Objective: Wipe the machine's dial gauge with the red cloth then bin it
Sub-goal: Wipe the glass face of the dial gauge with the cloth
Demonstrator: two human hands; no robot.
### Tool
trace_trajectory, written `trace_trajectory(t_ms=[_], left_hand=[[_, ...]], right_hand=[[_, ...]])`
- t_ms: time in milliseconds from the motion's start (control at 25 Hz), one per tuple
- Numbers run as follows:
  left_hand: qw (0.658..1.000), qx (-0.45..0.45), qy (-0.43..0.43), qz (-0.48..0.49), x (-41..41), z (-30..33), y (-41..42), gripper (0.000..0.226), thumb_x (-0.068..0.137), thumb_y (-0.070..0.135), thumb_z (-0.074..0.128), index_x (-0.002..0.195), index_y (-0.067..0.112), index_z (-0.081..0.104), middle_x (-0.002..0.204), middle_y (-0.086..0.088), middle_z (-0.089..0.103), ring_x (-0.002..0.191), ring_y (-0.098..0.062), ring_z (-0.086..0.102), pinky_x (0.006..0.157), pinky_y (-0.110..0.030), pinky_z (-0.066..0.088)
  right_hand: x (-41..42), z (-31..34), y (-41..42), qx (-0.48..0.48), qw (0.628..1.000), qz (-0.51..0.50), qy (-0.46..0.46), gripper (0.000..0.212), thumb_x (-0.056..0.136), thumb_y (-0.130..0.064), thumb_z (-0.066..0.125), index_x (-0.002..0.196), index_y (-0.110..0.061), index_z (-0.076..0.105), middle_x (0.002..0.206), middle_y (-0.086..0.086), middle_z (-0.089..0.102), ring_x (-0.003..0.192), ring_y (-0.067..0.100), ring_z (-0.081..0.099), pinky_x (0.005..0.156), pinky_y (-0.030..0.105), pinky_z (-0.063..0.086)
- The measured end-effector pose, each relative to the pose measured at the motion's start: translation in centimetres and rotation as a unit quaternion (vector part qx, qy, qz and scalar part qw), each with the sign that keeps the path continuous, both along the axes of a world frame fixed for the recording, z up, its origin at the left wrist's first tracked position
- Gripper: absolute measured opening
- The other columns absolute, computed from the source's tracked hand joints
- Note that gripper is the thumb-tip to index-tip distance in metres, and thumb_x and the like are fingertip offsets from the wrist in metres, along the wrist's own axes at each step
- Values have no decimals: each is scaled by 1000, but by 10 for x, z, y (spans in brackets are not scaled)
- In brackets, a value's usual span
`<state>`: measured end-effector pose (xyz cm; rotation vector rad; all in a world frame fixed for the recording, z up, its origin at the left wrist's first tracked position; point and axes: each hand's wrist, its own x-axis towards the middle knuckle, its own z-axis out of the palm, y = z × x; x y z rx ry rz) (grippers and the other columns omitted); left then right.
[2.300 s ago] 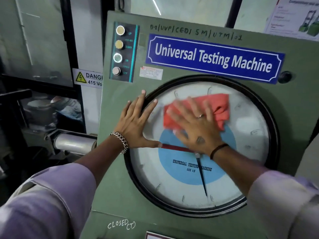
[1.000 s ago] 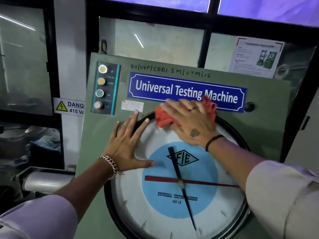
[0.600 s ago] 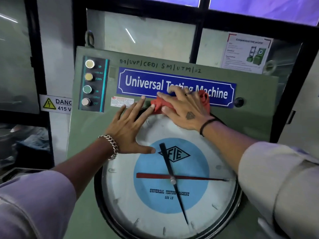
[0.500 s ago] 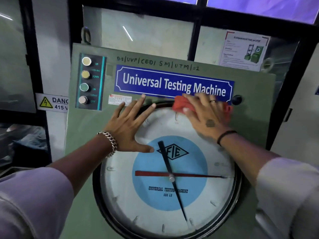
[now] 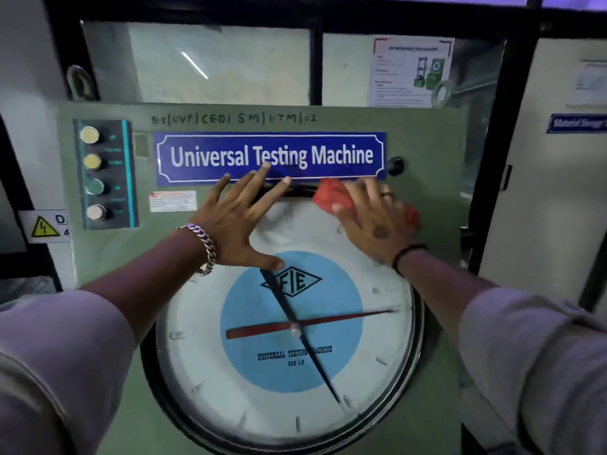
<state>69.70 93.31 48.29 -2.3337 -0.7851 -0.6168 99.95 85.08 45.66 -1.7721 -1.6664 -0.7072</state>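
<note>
The big round dial gauge [image 5: 203, 366] fills the green machine front, with a white face, a blue centre disc, a black needle and a red needle. My right hand [image 5: 374, 221] presses the crumpled red cloth [image 5: 331, 195] flat against the gauge's upper right rim. The cloth pokes out past the fingers on both sides. My left hand [image 5: 239, 221] lies spread and flat on the gauge's upper left, fingertips reaching the blue nameplate. It holds nothing. No bin is in view.
The blue "Universal Testing Machine" nameplate [image 5: 269, 157] sits just above the gauge. A button panel [image 5: 105, 174] with several round buttons is at the upper left. A black knob [image 5: 395, 165] sits right of the nameplate. A yellow electrical danger sign [image 5: 44, 226] hangs at the left.
My right hand has slid the red cloth from the gauge's face up to its top rim, then rightward along it. My left hand has stayed spread on the upper left.
</note>
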Motion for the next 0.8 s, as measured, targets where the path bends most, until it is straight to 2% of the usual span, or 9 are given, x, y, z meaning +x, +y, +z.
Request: trace_trajectory(t_ms=[120, 280, 360, 560, 640, 720, 800], left_hand=[[1000, 10, 27, -1, 8, 7, -1, 150, 59, 112, 50, 174, 41, -14, 186, -8, -2, 168, -38, 23, 133, -65, 17], [998, -3, 58, 0, 28, 20, -7, 147, 59, 115, 43, 171, 44, -23, 186, -4, -9, 169, -36, 18, 134, -65, 16], [997, 1, 75, -7, 41, 26, -8, 147, 58, 117, 36, 172, 43, -21, 186, -3, -8, 169, -35, 19, 133, -66, 17], [994, 21, 110, -9, 63, 26, -9, 146, 60, 116, 38, 174, 41, -15, 186, -3, -7, 168, -36, 19, 131, -70, 19], [994, 18, 110, -4, 64, 27, -11, 146, 61, 115, 41, 173, 41, -17, 186, -1, -10, 169, -34, 16, 132, -68, 16], [994, 7, 112, 0, 62, 30, -14, 147, 61, 114, 44, 173, 41, -19, 185, 1, -13, 170, -32, 14, 134, -65, 13], [994, 6, 106, 3, 61, 32, -15, 147, 61, 113, 44, 173, 41, -19, 185, 2, -13, 170, -31, 14, 135, -63, 12]], right_hand=[[30, -36, -25, 1, 996, -63, 58, 71, 109, -67, 30, 151, -16, 54, 138, 16, 53, 122, 44, 58, 100, 58, 51], [4, 6, 5, -31, 999, 20, 34, 67, 109, -73, 33, 162, -33, 40, 156, 3, 46, 141, 37, 49, 113, 62, 45], [4, 13, 11, -22, 999, 41, 25, 68, 106, -75, 30, 161, -36, 41, 156, -1, 47, 142, 35, 51, 112, 62, 46], [54, -91, -41, 34, 987, -39, 149, 80, 104, -69, 33, 159, -15, 52, 144, 20, 56, 129, 50, 60, 101, 64, 53], [58, -110, -51, 47, 981, -73, 175, 83, 104, -68, 34, 161, -10, 53, 142, 25, 58, 126, 53, 60, 98, 65, 54], [46, -82, -36, 56, 985, -77, 144, 75, 108, -65, 37, 166, -18, 47, 146, 21, 56, 128, 50, 58, 101, 63, 51], [25, -41, -7, 64, 996, -46, 52, 65, 110, -64, 41, 165, -29, 43, 146, 14, 54, 127, 45, 58, 102, 59, 49]])
